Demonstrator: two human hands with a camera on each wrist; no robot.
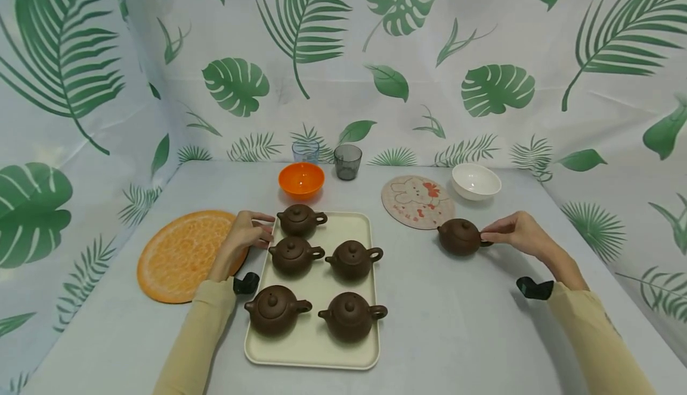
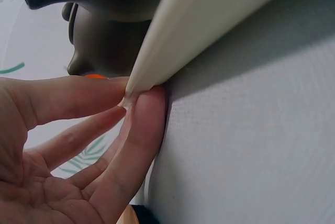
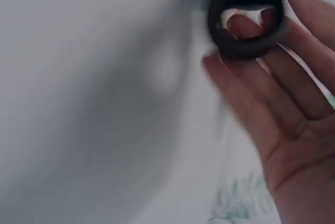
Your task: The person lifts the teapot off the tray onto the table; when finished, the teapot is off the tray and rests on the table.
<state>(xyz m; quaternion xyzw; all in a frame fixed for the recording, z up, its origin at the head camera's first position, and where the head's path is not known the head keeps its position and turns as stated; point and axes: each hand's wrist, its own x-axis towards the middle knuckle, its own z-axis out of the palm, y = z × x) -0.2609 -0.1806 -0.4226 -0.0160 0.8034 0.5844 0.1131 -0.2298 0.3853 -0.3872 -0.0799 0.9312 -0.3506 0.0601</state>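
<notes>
My left hand (image 1: 249, 231) pinches the left rim of a cream rectangular tray (image 1: 311, 352), near its far corner. In the left wrist view, thumb and fingers meet on the tray's edge (image 2: 178, 35). Several dark brown teapots stand on the tray, among them a far-left teapot (image 1: 298, 220) and a near-right teapot (image 1: 349, 317). To the right of the tray, my right hand (image 1: 520, 237) grips another brown teapot (image 1: 458, 237) by its handle (image 3: 246, 46), spout pointing left. Whether this teapot touches the table cannot be told.
Left of the tray lies a round orange-slice mat (image 1: 182, 258). Behind it stand an orange bowl (image 1: 302, 183), a blue clear cup (image 1: 305, 151) and a grey cup (image 1: 347, 163). A round rabbit mat (image 1: 415, 204) and a white bowl (image 1: 476, 183) are at the back right.
</notes>
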